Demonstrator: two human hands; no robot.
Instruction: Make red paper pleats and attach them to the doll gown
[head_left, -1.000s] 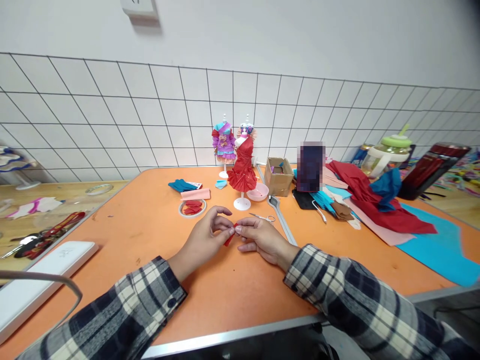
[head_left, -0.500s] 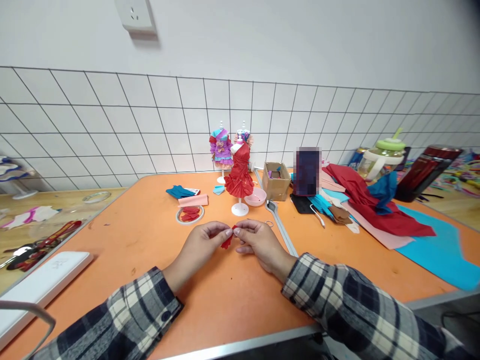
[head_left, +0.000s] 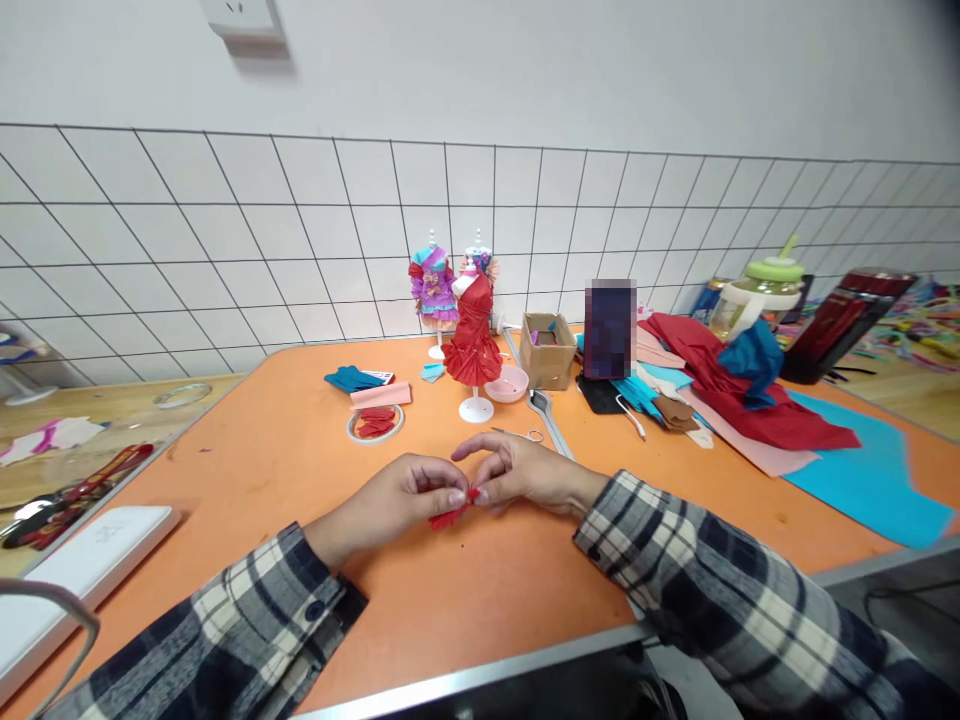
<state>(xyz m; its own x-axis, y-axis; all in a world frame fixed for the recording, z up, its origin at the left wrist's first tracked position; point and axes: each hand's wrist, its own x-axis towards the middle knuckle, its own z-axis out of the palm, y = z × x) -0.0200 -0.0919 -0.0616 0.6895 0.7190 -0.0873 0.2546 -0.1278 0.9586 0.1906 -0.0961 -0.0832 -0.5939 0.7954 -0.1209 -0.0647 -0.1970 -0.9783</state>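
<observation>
Low over the orange table, my left hand (head_left: 405, 502) and my right hand (head_left: 521, 473) meet, both closed on one small gathered piece of red crepe paper (head_left: 448, 519). My left thumb and fingers pinch its middle, and the loose end hangs below them. At its upper end my right thumb and index finger pinch a narrow tip. Beyond the hands stands a small white dress form in a red ruffled dress (head_left: 474, 322). A ring-shaped tray (head_left: 349, 436) holding red paper pieces (head_left: 376, 422) lies to its left.
Two more dressed doll forms (head_left: 433, 285) stand behind. Around them are a pink bowl (head_left: 507, 384), a cardboard box (head_left: 547, 362), scissors (head_left: 534, 435) and a grey ruler-like strip (head_left: 551, 425). Coloured paper sheets (head_left: 750, 400) and a dark red thermos (head_left: 847, 325) lie right; a white power bank (head_left: 97, 570) left.
Both hands have moved slightly down toward me with the red paper. The paper has turned from nearly upright to more sideways, and my right fingers have shifted on its tip. The view has tilted slightly.
</observation>
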